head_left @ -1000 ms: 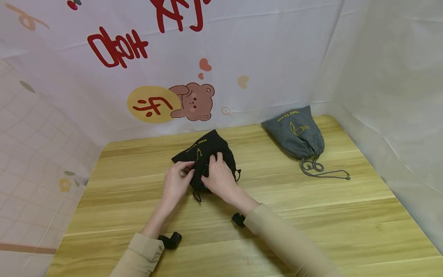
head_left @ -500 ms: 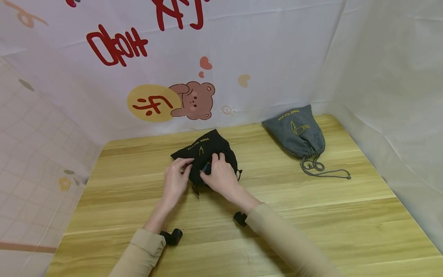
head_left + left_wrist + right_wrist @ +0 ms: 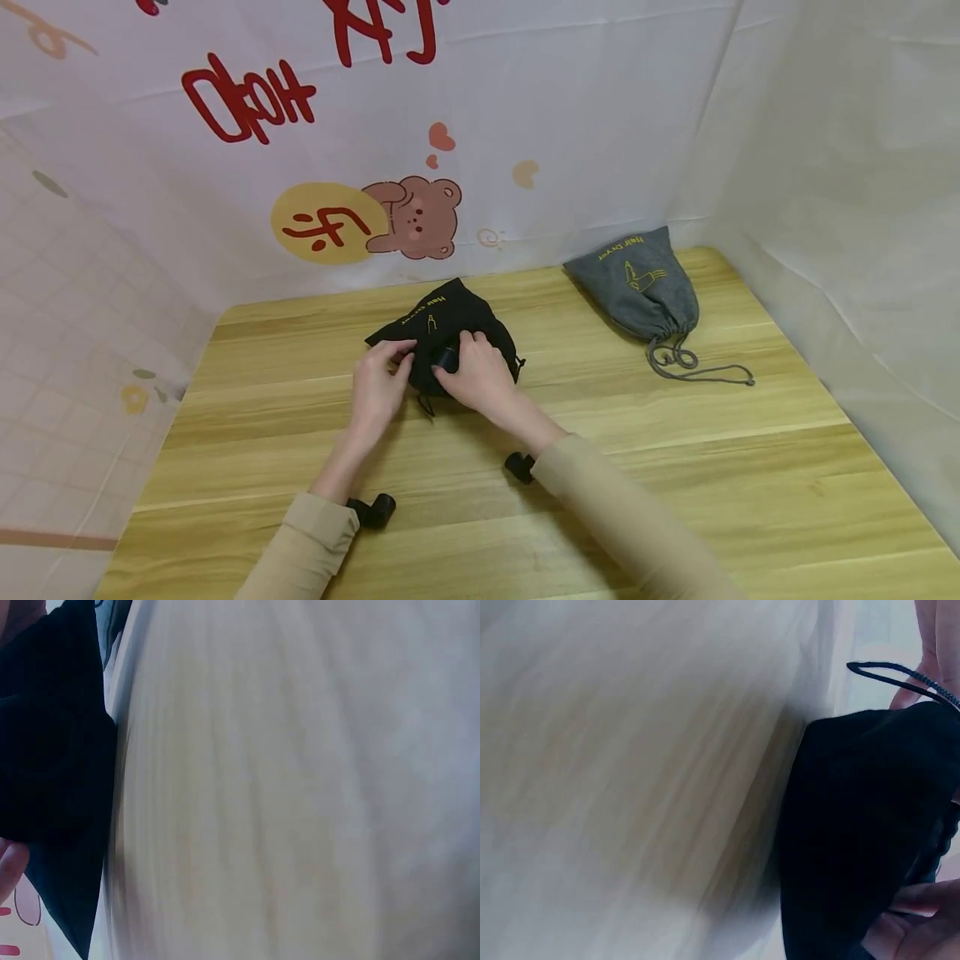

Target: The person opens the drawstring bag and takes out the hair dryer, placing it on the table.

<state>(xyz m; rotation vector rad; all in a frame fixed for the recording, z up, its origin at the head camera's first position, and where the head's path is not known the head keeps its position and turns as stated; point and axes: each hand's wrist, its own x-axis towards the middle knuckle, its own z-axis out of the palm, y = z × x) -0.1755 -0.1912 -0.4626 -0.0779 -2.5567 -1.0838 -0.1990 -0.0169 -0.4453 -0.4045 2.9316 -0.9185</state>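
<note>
Black drawstring bag (image 3: 463,313) on wood-grain counter (image 3: 675,467), mouth toward the person, yellow "Hair Dryer" lettering near the far edge. Left grip (image 3: 377,385) at left edge of black drawstring bag: thumb and fingers nearly together, pinching fabric. Right grip (image 3: 482,377) at right of the same bag's mouth: fingers curled, thumb opposed, holding fabric; unable to tell whether also holding dark cylindrical object (image 3: 446,359). Dark cylindrical object partly visible in bag mouth, between both grips. Black cord loop (image 3: 426,407) at near edge of bag. Gray drawstring bag (image 3: 647,292), neck gathered, well apart to right of black drawstring bag. Bear print (image 3: 433,221) on cloth backdrop (image 3: 585,108) behind black drawstring bag.
</note>
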